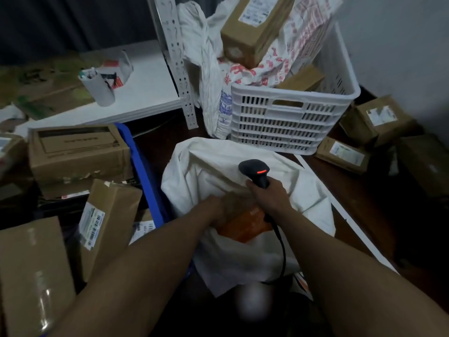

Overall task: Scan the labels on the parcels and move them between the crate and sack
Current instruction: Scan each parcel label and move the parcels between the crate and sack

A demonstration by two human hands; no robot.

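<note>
Both forearms reach into the mouth of the white sack [194, 171], which stands just in front of the white crate [291, 122]

Left hand [215, 210]: on the brown-and-orange parcel [245, 226] lying in the sack opening. Fingers blurred; they seem bent over its upper edge, cannot tell if they truly grip

Right hand [267, 193]: fingers wrapped round the handle of the scanner [255, 170], red light lit, head raised above the parcel. Cable [281, 244] trails down across the sack front

No label visible on the parcel face showing

Judgement: step in hand is exposing the label for a scan. To do it well:
- lift and turn the parcel with the left hand until the label faces up, wrap pulled flat
- tip the scanner head down at the barcode, hold steady
- keep sack cloth and cable off the label
- crate already heaped, long box [252, 27] leaning on top; pick a stable gap
</note>
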